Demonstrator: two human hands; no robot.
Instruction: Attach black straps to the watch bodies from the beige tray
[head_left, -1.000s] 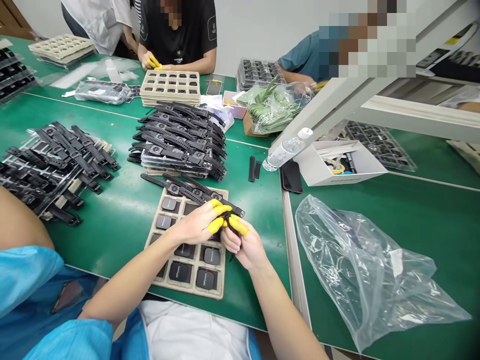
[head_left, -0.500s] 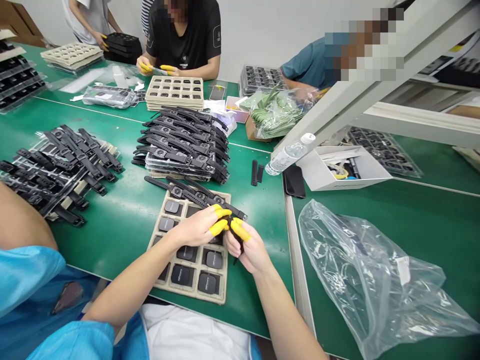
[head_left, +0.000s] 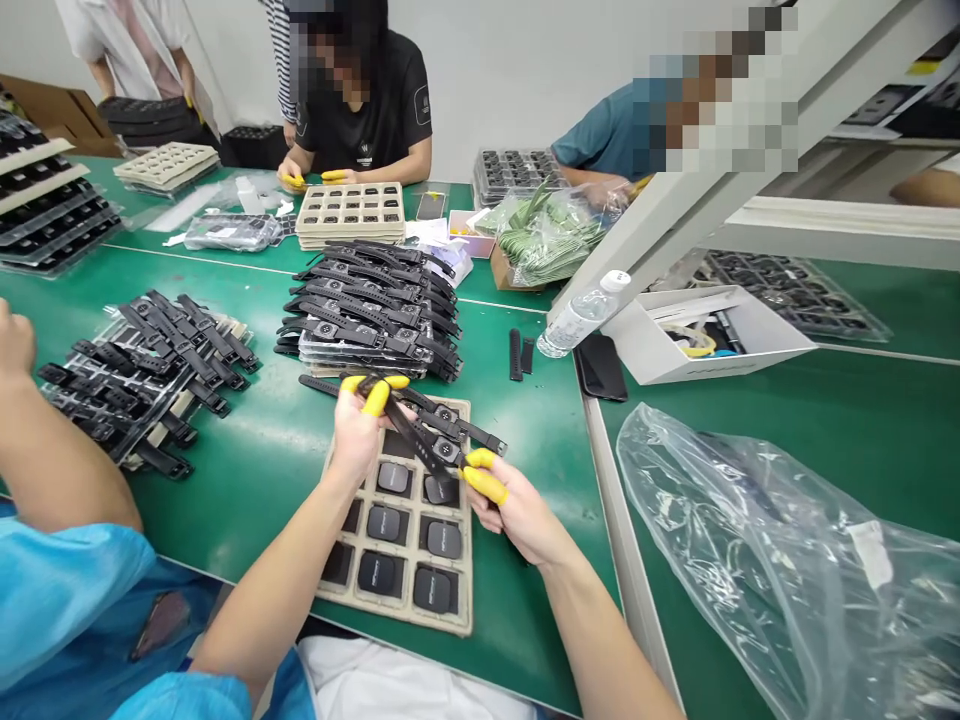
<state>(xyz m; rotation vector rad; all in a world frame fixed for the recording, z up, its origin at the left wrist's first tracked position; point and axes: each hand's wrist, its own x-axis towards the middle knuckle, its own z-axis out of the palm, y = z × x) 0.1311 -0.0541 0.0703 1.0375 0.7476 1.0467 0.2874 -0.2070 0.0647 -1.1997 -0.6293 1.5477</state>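
Note:
A black smartwatch (head_left: 448,451) is stretched between my two hands, its sensor back facing up. My left hand (head_left: 358,425), with yellow finger cots, pinches the band on the left. My right hand (head_left: 517,508), also in yellow finger cots, grips the band at the lower right. Beneath lies a beige moulded tray (head_left: 464,612), its cells holding dark square watch heads (head_left: 433,589). Other watches with bands lie across the tray's far end, partly covered by my left hand and the held watch.
Beyond the tray stands a stack of banded watches (head_left: 367,310); another pile (head_left: 150,370) sits left. To the right are two loose strap pieces (head_left: 515,355), a water bottle (head_left: 581,318), a phone (head_left: 602,367), a white box (head_left: 720,365) and a plastic bag (head_left: 750,560). Co-workers sit and stand opposite.
My hands have moved apart, the left one going left and up, and the watch now shows stretched between them. The whole view has shifted slightly. A standing co-worker has moved left with dark trays.

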